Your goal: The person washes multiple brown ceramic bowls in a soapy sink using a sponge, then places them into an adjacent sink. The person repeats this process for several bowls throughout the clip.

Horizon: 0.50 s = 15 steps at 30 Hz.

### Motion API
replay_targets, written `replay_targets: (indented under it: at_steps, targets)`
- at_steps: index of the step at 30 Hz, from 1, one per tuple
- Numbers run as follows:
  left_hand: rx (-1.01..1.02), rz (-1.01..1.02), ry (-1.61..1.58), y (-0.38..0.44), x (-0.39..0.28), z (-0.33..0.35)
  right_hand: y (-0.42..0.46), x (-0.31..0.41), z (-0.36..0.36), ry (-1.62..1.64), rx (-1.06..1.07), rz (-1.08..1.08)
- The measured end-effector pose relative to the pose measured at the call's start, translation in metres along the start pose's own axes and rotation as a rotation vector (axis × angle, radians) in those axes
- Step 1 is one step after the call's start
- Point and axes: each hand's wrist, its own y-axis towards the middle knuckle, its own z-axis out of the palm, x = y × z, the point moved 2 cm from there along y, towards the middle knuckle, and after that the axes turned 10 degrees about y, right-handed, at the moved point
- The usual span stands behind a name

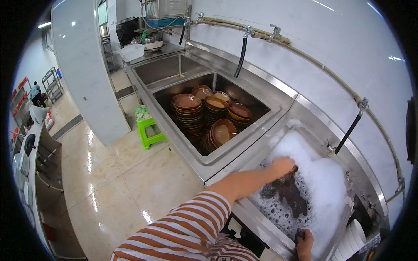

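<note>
My left hand [283, 165] reaches across the foam-filled steel sink [258, 222], its fingers curled at the rim of a brown dish [294, 170]. Most of that dish is hidden by the hand, suds and murky water. Near the sink's front edge, my right hand [305, 243] grips a dark scouring pad [299, 233]. Thick white foam [323, 182] covers the far side of the water. In the neighbouring basin [196, 148], several stacks of brown bowls [187, 109] stand, and one stack [222, 132] leans on its side.
Black hoses hang from wall taps [363, 103] behind the sinks. White bowls [351, 239] are stacked at the lower right. A green plastic stool [148, 132] stands on the tiled floor. Beyond the second basin [163, 70] is a white tub [131, 52]. A person [36, 94] bends down far left.
</note>
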Motion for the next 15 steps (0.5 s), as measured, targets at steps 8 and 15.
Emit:
replay_targets:
  at_steps: [8, 15]
  targets:
    - [-0.183, -0.262, 0.190, 0.118, 0.083, -0.144, -0.006, 0.004, 0.001, -0.026, -0.101, 0.079]
    - [0.138, -0.627, 0.566, 0.079, 0.177, -0.156, -0.020, 0.006, 0.001, -0.120, -0.122, 0.116]
